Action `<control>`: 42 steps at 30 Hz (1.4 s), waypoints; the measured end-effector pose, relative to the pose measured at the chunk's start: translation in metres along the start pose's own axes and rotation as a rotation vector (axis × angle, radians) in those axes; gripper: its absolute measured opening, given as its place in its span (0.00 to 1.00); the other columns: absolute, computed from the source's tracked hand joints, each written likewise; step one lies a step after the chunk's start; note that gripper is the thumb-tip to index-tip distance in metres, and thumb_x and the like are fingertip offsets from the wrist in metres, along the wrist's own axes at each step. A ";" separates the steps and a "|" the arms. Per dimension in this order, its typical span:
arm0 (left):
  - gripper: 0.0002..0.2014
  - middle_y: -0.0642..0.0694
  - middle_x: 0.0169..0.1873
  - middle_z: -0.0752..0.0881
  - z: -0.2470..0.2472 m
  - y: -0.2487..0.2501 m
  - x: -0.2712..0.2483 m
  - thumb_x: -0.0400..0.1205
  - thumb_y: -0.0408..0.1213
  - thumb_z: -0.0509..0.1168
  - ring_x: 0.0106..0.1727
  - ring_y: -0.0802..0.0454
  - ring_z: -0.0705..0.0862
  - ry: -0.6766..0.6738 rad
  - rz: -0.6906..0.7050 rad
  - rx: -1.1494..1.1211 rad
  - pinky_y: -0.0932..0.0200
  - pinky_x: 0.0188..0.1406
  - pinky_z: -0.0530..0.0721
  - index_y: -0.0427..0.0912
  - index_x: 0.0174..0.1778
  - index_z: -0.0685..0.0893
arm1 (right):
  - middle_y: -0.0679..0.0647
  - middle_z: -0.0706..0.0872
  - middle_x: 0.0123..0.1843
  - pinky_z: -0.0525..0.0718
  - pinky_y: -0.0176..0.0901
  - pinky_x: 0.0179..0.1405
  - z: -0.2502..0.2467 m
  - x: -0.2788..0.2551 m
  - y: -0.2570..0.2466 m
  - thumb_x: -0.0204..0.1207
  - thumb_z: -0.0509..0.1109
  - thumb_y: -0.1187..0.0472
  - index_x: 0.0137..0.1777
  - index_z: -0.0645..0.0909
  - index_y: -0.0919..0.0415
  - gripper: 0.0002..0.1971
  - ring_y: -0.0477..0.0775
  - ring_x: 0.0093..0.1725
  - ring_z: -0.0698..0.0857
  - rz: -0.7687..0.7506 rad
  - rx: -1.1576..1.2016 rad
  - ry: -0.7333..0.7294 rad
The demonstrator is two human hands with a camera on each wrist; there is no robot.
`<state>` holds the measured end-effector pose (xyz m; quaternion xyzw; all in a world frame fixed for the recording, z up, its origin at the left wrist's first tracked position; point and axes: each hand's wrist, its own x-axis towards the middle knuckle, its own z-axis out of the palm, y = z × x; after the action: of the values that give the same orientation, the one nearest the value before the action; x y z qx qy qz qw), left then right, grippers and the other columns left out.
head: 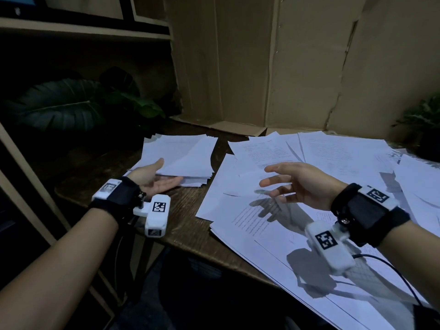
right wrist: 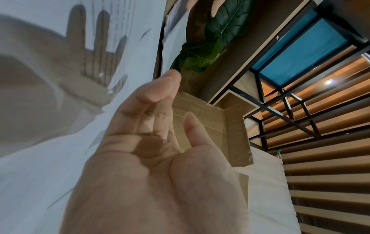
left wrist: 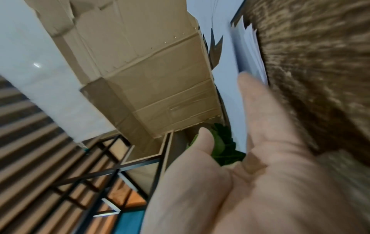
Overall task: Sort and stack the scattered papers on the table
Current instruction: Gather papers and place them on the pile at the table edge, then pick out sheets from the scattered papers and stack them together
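From the head view, a dark brown wooden desk (head: pixel 188 210) holds lots of white paper. A neater stack of white paper sheets (head: pixel 181 158) lies on the left side of the desk. A big messy spread of white printed papers (head: pixel 297 234) covers the right side. The left hand (head: pixel 154 177) is flat, palm up, with its fingers straight and reaching just under the near edge of the stack; it holds nothing. The right hand (head: pixel 297 184) floats above the messy papers with its fingers spread wide and holds nothing. Its shadow falls on the sheets below. The two hands are well apart. Tall brown cardboard sheets (head: pixel 285 63) stand behind the desk, and a dark green leafy plant (head: pixel 71 106) sits at the far left.

From the left wrist view, the left hand (left wrist: pixel 260 166) is flat, its fingertips by the edge of the paper stack (left wrist: pixel 248 50).

From the right wrist view, the right hand (right wrist: pixel 160 158) is loose and holds nothing, beside the white papers (right wrist: pixel 40 174).
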<state>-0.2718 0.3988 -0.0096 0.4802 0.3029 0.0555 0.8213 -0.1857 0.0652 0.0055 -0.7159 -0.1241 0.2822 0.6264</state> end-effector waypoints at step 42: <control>0.19 0.53 0.57 0.88 0.096 -0.117 -0.088 0.79 0.63 0.64 0.59 0.61 0.86 -0.306 0.601 0.782 0.56 0.64 0.82 0.57 0.59 0.82 | 0.44 0.85 0.51 0.72 0.45 0.54 -0.075 -0.042 -0.009 0.84 0.69 0.63 0.58 0.86 0.52 0.08 0.50 0.53 0.80 -0.384 -1.385 0.068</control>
<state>-0.3135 0.2310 -0.0330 0.8199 0.0261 0.1008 0.5630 -0.1767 -0.0175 0.0288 -0.9229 -0.3786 0.0011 0.0704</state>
